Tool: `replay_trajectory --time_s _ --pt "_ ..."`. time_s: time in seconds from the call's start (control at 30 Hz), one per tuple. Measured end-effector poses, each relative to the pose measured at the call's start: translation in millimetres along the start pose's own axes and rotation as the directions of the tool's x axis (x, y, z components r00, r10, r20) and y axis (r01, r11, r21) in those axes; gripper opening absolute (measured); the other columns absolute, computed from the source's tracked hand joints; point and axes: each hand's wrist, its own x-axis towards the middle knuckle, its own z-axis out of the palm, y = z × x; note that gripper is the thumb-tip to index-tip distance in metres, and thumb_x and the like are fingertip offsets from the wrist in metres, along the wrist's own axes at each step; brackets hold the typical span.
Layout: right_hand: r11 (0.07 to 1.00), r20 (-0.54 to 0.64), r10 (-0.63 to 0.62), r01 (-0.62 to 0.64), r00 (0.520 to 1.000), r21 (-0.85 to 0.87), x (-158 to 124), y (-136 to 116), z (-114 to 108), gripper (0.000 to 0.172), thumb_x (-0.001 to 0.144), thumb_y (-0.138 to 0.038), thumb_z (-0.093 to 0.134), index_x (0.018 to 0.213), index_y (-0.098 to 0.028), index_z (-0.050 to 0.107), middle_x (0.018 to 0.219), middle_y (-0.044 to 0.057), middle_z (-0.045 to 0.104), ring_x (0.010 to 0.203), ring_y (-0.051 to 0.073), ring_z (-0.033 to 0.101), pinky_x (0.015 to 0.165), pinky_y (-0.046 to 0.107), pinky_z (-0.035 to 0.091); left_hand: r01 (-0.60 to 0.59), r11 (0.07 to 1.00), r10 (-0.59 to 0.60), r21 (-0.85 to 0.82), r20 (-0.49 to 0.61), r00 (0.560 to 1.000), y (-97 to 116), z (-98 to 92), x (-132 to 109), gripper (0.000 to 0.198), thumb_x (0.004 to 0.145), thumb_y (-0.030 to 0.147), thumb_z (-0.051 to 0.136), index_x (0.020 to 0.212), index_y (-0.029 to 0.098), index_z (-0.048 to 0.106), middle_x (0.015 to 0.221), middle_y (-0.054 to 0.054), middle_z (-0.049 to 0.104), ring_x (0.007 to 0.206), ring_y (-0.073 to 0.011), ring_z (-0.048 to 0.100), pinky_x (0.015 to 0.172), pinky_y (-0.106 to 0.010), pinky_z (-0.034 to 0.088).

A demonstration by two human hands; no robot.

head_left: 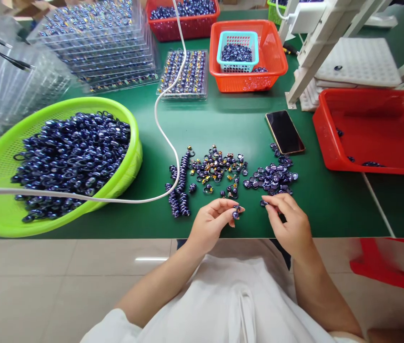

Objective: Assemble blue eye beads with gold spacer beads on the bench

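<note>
My left hand (211, 221) pinches a small shiny dark-blue part (236, 214) with a rounded bead-like end, above the table's front edge. Between the thumb and fingertips of my right hand (289, 219) is a flat dark-blue piece (264, 203). Just beyond the right hand lies a heap of similar flat dark pieces (273, 178). Past the left hand is a loose pile of dark parts with gold-coloured bits (218, 164). Left of that pile, ring-like dark parts stand in stacked rows (178, 188).
A green basket (136, 143) full of dark rings stands left, with a white cable (164, 136) crossing it. Behind are stacked clear trays (116, 52), a filled tray (184, 74) and an orange basket (219, 81). A phone (285, 132) and red basket (377, 128) lie right.
</note>
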Motion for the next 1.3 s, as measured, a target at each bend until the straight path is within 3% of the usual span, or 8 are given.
replay_trajectory --time_s 0.1,0.2,0.37,0.53,0.7,0.87,1.13,1.3 --pt "0.982 0.008 0.027 -0.028 1.000 0.184 -2.0 -15.3 3.5 0.021 0.094 -0.013 0.056 0.108 -0.025 0.066 0.098 0.005 0.062 0.086 0.019 0.062 0.074 0.032 0.051 0.011 0.999 -0.009 -0.048 0.041 0.999 0.4 6.8 -1.0 0.021 0.080 0.030 0.078 0.092 0.014 0.072 0.104 -0.011 0.077 0.088 -0.0184 0.070 0.075 -0.029 0.057" --pt "0.951 -0.013 0.032 -0.027 0.999 0.308 -4.2 -25.4 12.9 0.023 0.093 -0.011 0.056 0.107 -0.026 0.066 0.096 0.004 0.062 0.089 0.019 0.063 0.074 0.032 0.052 0.041 0.993 -0.030 -0.110 0.099 0.995 -0.4 12.6 -2.5 0.025 0.077 0.031 0.081 0.093 0.015 0.072 0.099 -0.009 0.078 0.088 -0.0186 0.071 0.083 -0.032 0.057" --pt "0.981 -0.094 -0.154 0.164 0.984 0.102 -6.5 -21.8 27.7 0.044 0.089 -0.004 0.058 0.124 -0.031 0.063 0.098 0.004 0.060 0.085 0.017 0.063 0.073 0.031 0.054 0.053 0.989 -0.041 -0.137 0.085 0.996 2.0 9.6 -5.1 0.027 0.075 0.029 0.084 0.093 0.014 0.072 0.089 -0.007 0.077 0.082 -0.0175 0.072 0.085 -0.032 0.056" --pt "0.969 -0.106 -0.247 0.243 0.963 -0.046 -6.1 -17.2 30.9 0.038 0.086 -0.007 0.065 0.118 -0.027 0.064 0.096 0.005 0.064 0.084 0.018 0.065 0.074 0.033 0.056 0.055 0.988 -0.049 -0.146 0.046 0.998 10.8 2.7 -7.5 0.022 0.078 0.026 0.081 0.092 0.013 0.071 0.088 -0.007 0.078 0.085 -0.0182 0.073 0.088 -0.032 0.056" --pt "0.974 -0.128 -0.080 0.104 0.989 0.201 -8.7 -27.4 30.9 0.022 0.087 -0.009 0.067 0.102 -0.024 0.067 0.094 0.003 0.071 0.084 0.016 0.069 0.076 0.030 0.059 0.055 0.988 -0.054 -0.143 0.012 0.998 9.4 1.7 -7.2 0.018 0.078 0.025 0.080 0.091 0.014 0.072 0.093 -0.007 0.078 0.086 -0.0179 0.073 0.082 -0.030 0.058" --pt "0.830 0.006 0.188 -0.162 0.982 0.534 -12.8 -38.1 34.9 0.015 0.090 -0.016 0.066 0.100 -0.027 0.071 0.092 -0.002 0.074 0.072 0.012 0.073 0.066 0.022 0.063 0.001 0.991 -0.003 -0.130 -0.018 1.000 -0.4 2.6 -6.6 0.016 0.076 0.025 0.082 0.088 0.016 0.077 0.079 -0.002 0.077 0.072 -0.0121 0.071 0.074 -0.023 0.058" --pt "0.798 -0.012 0.247 -0.197 0.969 0.569 -11.4 -42.1 38.7 0.015 0.089 -0.019 0.069 0.100 -0.028 0.074 0.090 -0.003 0.075 0.072 0.011 0.074 0.069 0.020 0.064 -0.119 0.992 0.122 0.029 -0.115 0.986 2.1 8.3 -11.8 0.011 0.074 0.024 0.082 0.085 0.020 0.081 0.084 -0.003 0.080 0.075 -0.0152 0.074 0.074 -0.024 0.061" --pt "0.797 0.001 0.267 -0.222 0.964 0.562 -9.4 -43.1 37.5 0.012 0.089 -0.021 0.069 0.098 -0.027 0.075 0.086 -0.003 0.075 0.070 0.011 0.073 0.068 0.021 0.064 -0.339 0.908 0.361 0.247 -0.050 0.931 2.6 7.5 -14.4 0.015 0.082 0.015 0.074 0.091 0.024 0.082 0.087 -0.002 0.080 0.077 -0.0142 0.072 0.073 -0.023 0.058"
